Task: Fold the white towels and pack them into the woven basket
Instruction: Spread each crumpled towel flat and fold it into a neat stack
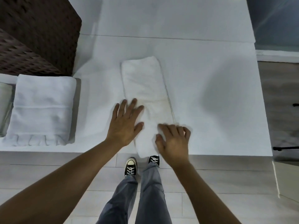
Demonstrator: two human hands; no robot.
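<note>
A white towel (145,88), folded into a long narrow strip, lies on the white table (210,110), its near end hanging slightly over the front edge. My left hand (125,122) lies flat with fingers spread on the strip's left side. My right hand (174,139) has its fingers curled on the strip's near right edge; it is blurred, so whether it grips the cloth is unclear. A second folded white towel (42,109) lies at the left. Behind it stands the dark woven basket (37,34), at the far left of the table.
The table's front edge runs just beyond my feet, over a pale tiled floor (64,178). Its right edge (265,110) borders grey flooring with dark stand legs (284,148). A pale object (4,107) sits at the far left edge.
</note>
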